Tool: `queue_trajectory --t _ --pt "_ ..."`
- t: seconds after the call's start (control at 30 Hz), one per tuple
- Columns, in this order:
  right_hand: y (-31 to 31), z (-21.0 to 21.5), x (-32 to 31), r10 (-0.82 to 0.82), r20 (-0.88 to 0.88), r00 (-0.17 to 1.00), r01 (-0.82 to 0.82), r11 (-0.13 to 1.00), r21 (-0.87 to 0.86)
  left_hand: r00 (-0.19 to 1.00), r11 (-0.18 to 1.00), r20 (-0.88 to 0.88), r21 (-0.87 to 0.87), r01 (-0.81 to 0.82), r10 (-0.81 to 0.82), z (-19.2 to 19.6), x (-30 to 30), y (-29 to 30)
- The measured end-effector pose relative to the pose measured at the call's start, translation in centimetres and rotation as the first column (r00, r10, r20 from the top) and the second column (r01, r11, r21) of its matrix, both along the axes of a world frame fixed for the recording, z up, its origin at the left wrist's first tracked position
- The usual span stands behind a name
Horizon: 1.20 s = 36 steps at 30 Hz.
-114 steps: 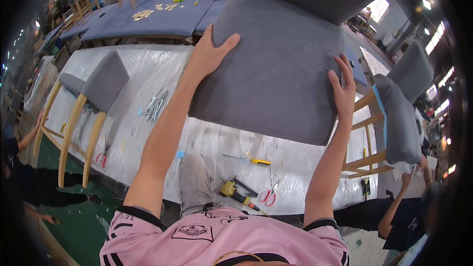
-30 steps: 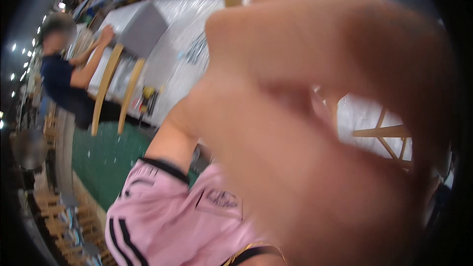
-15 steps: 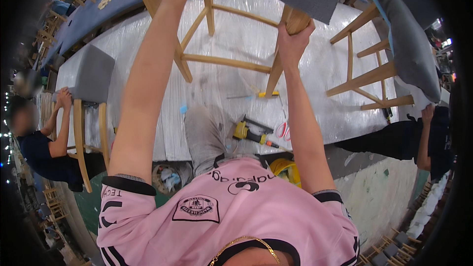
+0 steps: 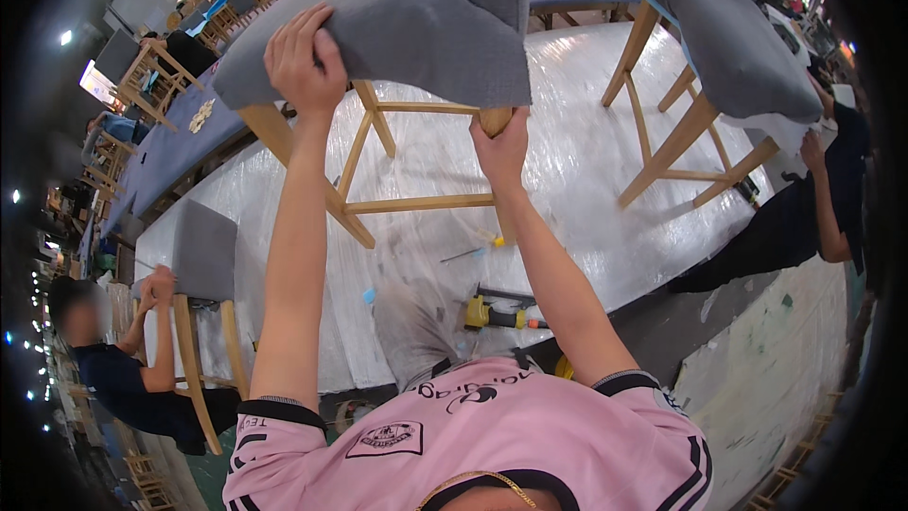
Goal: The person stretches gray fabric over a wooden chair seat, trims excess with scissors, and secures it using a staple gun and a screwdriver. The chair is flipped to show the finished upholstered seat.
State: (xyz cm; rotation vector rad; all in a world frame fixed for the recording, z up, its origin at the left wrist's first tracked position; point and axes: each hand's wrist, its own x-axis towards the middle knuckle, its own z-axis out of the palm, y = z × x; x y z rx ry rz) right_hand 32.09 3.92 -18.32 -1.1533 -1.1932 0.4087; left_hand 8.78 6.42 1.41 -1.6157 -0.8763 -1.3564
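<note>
A chair with a grey fabric cover and pale wooden legs stands before me on a plastic-wrapped table. My left hand lies on the cover near the left of the seat, thumb apart from the fingers. Just below the hanging edge of the fabric, my right hand is closed round the top of a wooden chair leg. A yellow and black staple gun lies on the table close to my body. The lower part of the gripped leg is partly hidden by my right forearm.
Another grey-covered chair stands at the right, with a co-worker's hand beside it. At the left a co-worker has both hands by a third grey chair. A blue-covered table runs behind; a thin tool lies under my chair.
The view has tilted up, showing more of the seat and room. My left hand now shows fully on the grey cover. My right hand keeps its hold on the leg.
</note>
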Motion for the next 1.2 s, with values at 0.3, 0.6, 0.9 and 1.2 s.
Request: queue_trajectory --t 0.3,0.6,0.9,1.2 --pt "-5.7 -3.0 0.0 -0.068 0.137 0.988 0.045 0.986 0.163 0.996 0.937 0.057 -0.342 0.078 -0.062 -2.8 1.3 -9.7" --pt "-10.4 -2.6 1.2 0.199 0.122 0.972 -0.213 0.971 0.112 0.925 0.899 -0.29 -0.426 0.106 -0.246 -5.8 11.3 -15.6" --pt "-14.8 7.1 4.6 0.123 0.3 0.946 -0.218 0.925 0.31 0.471 0.478 0.863 -0.34 0.81 -0.184 3.1 7.8 -12.0" --pt "-10.7 16.0 4.7 -0.007 0.723 0.691 -0.485 0.736 0.472 0.406 0.248 0.858 -0.338 0.908 -0.314 2.9 7.1 -13.6"
